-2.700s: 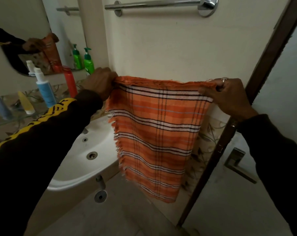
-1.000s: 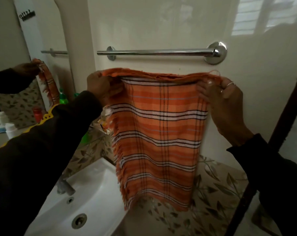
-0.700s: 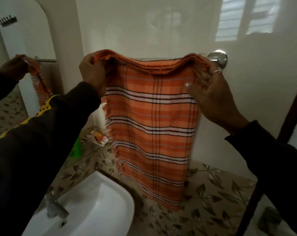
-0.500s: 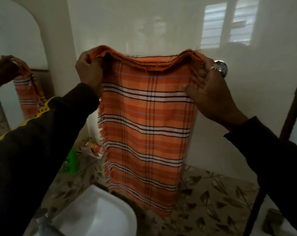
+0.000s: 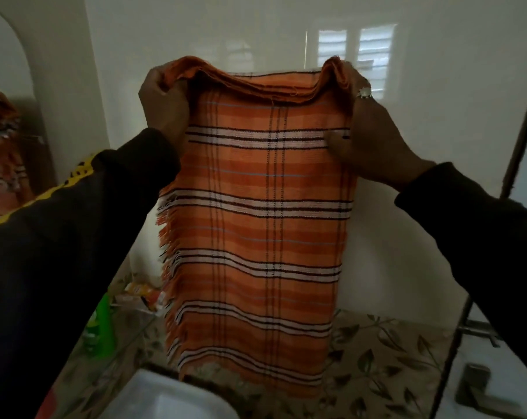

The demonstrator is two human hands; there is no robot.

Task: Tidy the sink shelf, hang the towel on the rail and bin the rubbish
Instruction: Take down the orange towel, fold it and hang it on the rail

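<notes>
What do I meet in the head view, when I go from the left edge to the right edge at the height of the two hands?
Mirror with the towel's reflection → left hand → orange striped towel → right hand → dark door frame.

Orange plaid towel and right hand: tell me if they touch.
Touching. The head view shows the right hand pinching the orange plaid towel at its top corner, thumb pressed on the front.

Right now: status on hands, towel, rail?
Left hand and right hand grip top corners of towel. Towel spread, hanging. Rail hidden behind it; cannot tell if it's draped yet.
</notes>
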